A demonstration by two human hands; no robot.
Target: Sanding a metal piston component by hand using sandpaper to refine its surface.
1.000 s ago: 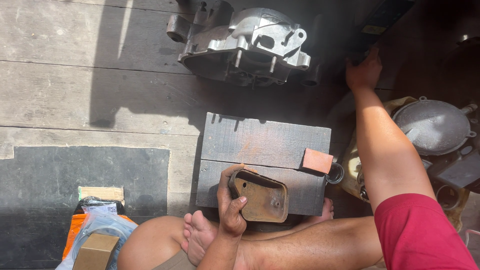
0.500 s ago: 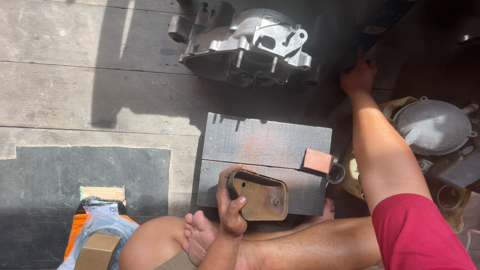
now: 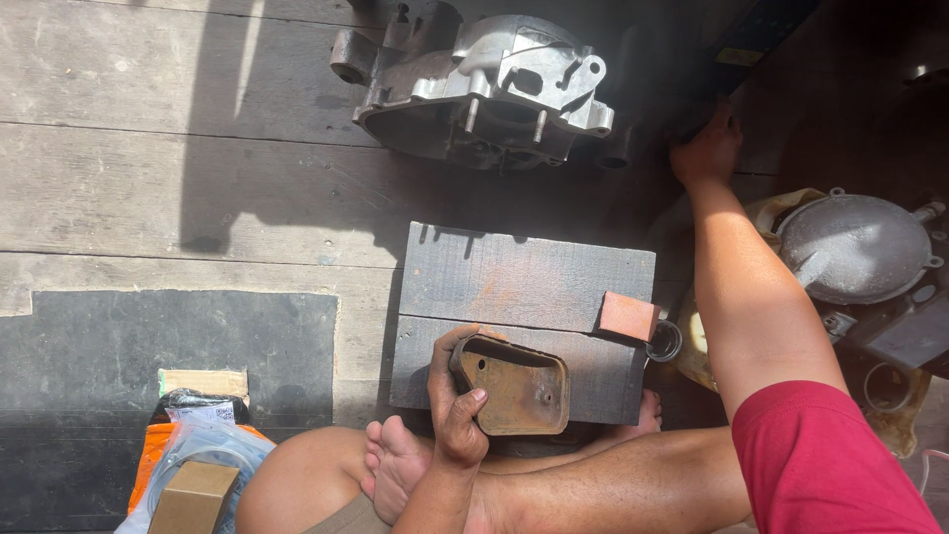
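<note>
1. Since the earlier frames, right hand (image 3: 704,148) stretches farther forward into the shadow beside the engine casing (image 3: 479,89); its grip cannot be told.
2. Left hand (image 3: 453,405) clasps the rusty cover (image 3: 516,386), lying on the wooden block (image 3: 524,282), long axis left-right.
3. Left hand is nearer.

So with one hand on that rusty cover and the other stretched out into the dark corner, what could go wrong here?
The left hand alone holds the rusty cover on the wooden board, above bare toes; a slip could drop it there. The right hand reaches into shadow, so it might grope onto something sharp unseen.
</note>
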